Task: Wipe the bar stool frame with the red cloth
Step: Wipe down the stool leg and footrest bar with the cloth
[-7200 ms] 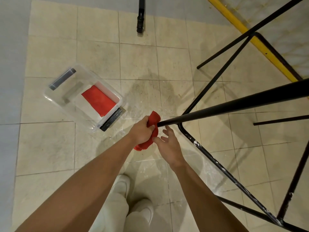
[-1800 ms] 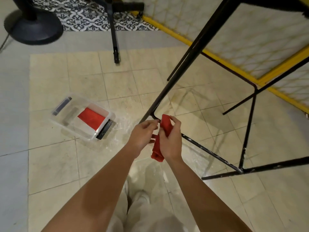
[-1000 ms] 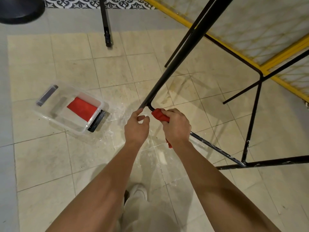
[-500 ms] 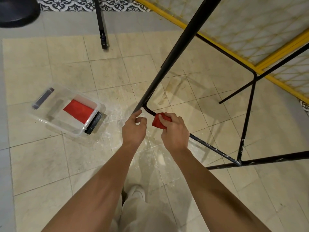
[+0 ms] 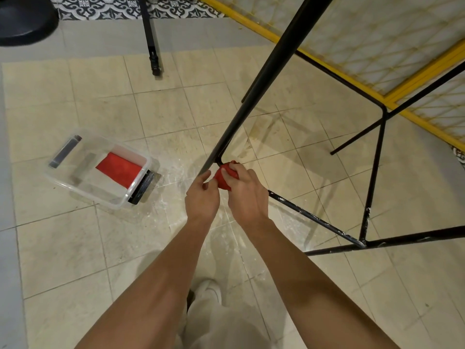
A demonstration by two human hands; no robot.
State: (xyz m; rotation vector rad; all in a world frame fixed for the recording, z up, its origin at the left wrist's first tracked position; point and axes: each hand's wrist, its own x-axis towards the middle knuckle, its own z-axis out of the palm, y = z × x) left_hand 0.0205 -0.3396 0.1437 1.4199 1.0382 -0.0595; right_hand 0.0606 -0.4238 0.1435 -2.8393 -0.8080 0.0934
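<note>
R hand [image 5: 245,191] grips bunched cloth [image 5: 221,178] wrapped on frame [image 5: 264,71] at its near-left bottom bend; L hand [image 5: 201,196], fingers curled, touches frame just left, hold unclear.

The bar stool frame [image 5: 264,71] is black metal tubing with chipped paint on its lower rail. The red cloth [image 5: 222,176] is bunched around that rail's corner bend.

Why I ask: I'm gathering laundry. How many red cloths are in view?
2. One red cloth is bunched in the right hand at a lower corner of the stool frame; a second red cloth lies inside the clear plastic bin.
</note>
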